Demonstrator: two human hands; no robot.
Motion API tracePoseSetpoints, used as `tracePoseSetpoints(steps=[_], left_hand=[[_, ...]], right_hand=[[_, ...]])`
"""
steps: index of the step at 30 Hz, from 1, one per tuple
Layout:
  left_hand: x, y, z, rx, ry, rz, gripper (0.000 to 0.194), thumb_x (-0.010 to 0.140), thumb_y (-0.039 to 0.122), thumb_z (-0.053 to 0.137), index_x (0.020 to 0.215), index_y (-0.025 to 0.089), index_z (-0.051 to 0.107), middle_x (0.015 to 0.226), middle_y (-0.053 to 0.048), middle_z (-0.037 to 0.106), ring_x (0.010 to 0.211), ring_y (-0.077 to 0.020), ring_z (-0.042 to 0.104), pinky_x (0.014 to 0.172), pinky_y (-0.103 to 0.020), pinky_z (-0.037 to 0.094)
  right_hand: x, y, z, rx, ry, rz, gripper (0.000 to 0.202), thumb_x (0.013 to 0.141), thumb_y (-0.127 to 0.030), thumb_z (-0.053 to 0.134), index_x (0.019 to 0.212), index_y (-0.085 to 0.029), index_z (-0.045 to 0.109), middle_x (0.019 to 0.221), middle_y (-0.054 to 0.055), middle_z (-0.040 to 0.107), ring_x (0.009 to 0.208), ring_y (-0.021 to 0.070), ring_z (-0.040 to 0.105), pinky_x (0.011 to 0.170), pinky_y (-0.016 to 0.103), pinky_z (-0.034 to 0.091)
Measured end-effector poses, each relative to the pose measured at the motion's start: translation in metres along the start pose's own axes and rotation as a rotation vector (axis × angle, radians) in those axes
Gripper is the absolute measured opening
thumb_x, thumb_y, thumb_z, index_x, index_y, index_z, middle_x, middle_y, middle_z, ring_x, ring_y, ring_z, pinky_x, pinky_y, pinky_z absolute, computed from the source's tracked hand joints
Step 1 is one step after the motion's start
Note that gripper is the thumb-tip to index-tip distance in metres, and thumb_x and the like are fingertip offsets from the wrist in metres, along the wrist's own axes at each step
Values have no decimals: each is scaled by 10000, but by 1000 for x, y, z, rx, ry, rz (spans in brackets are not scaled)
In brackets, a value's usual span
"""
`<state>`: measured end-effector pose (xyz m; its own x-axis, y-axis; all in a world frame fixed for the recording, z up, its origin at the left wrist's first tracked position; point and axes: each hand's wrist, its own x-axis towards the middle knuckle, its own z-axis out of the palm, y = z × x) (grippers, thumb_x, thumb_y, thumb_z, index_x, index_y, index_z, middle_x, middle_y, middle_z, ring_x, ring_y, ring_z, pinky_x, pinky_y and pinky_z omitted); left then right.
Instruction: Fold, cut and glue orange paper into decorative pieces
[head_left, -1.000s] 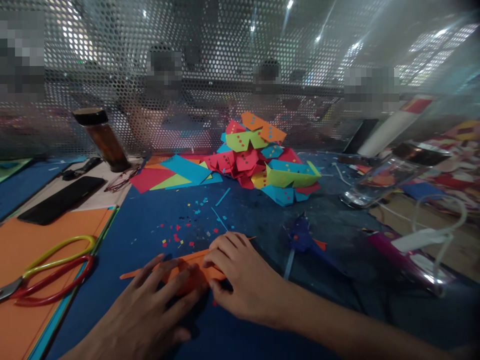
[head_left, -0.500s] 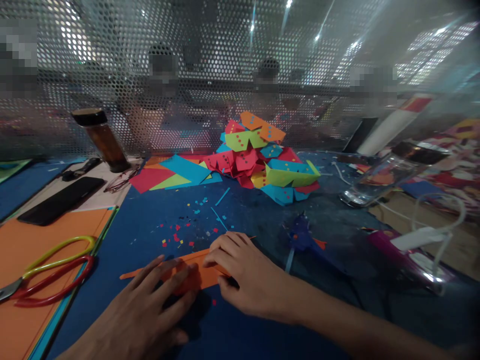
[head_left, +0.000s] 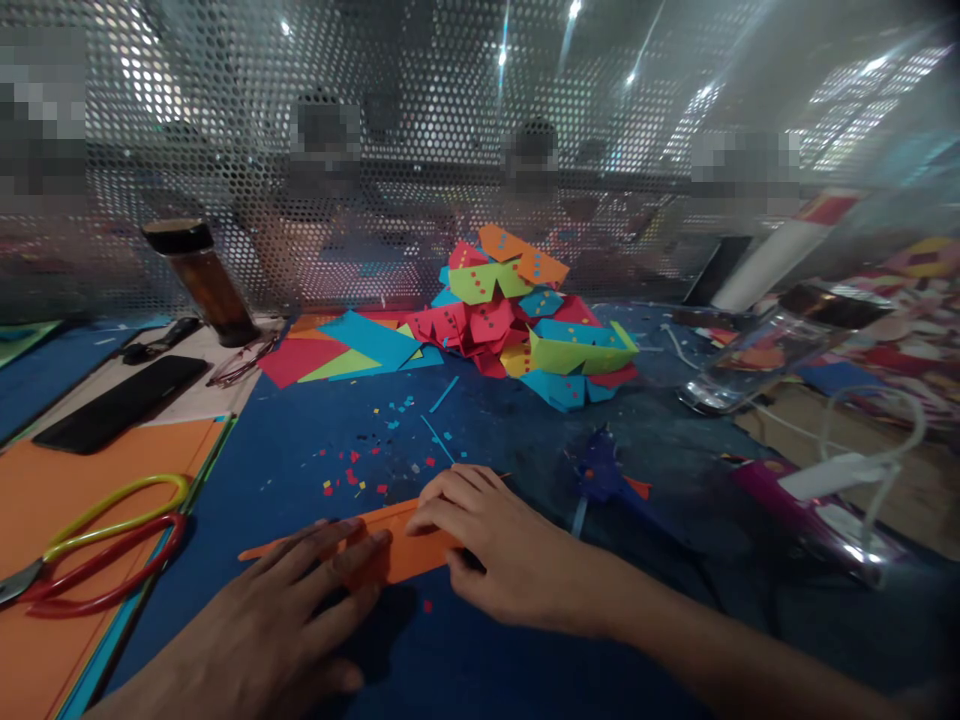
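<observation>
A long folded strip of orange paper (head_left: 409,548) lies across the blue table in front of me, its narrow tip poking out at the left. My left hand (head_left: 300,595) rests over its left part, fingers stretched and apart, pressing on it. My right hand (head_left: 499,555) is curled over the strip's right end, with thumb and fingers bent around it; the fingertips are partly hidden. Just beyond the strip are small scattered paper scraps (head_left: 356,470) in several colours. Off to the right of my right hand lies a blue glue gun (head_left: 611,485).
Red-and-yellow-handled scissors (head_left: 112,545) lie on orange sheets (head_left: 37,660) at the left, near a black phone (head_left: 124,400) and brown bottle (head_left: 210,285). Folded, dotted paper pieces (head_left: 495,320) are heaped behind. A clear bottle (head_left: 757,350) and cabled purple device (head_left: 802,510) sit right.
My left hand has slid slightly left and down along the orange paper, baring more of its middle. My right thumb has shifted slightly right; the right hand otherwise keeps its place.
</observation>
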<state>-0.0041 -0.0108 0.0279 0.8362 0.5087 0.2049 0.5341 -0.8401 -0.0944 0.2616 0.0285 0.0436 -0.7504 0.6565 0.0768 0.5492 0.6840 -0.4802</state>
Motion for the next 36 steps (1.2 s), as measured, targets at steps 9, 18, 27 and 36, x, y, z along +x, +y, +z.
tracePoseSetpoints(steps=[9, 18, 27, 36], left_hand=[[-3, -8, 1, -85, 45, 36, 441, 924, 469, 595, 1317, 270, 603, 1370, -39, 623, 1195, -249, 630, 923, -317, 556], [-8, -17, 2, -104, 28, 66, 365, 957, 407, 561, 1305, 310, 611, 1415, -17, 567, 1241, -232, 600, 946, -339, 576], [-13, -19, 2, -105, -13, 62, 356, 956, 421, 553, 1296, 338, 613, 1411, -10, 560, 1231, -241, 603, 967, -376, 561], [-16, -19, 2, -185, -17, -3, 378, 927, 406, 606, 1304, 379, 603, 1429, 15, 547, 1225, -248, 608, 975, -377, 554]], right_hand=[[0, 1, -5, 58, -35, -3, 430, 760, 5, 524, 1128, -203, 600, 1185, 48, 575, 1132, 198, 475, 1023, 377, 335], [-1, 2, -8, 78, -57, 7, 454, 749, 10, 519, 1140, -205, 606, 1185, 44, 578, 1137, 196, 478, 1029, 365, 334], [-1, 1, -8, 82, -62, 9, 463, 739, 19, 512, 1126, -214, 613, 1170, 34, 581, 1123, 188, 483, 1028, 358, 339], [-2, 1, -6, 58, -40, -2, 446, 736, 6, 514, 1114, -205, 619, 1171, 42, 584, 1112, 198, 487, 1020, 370, 338]])
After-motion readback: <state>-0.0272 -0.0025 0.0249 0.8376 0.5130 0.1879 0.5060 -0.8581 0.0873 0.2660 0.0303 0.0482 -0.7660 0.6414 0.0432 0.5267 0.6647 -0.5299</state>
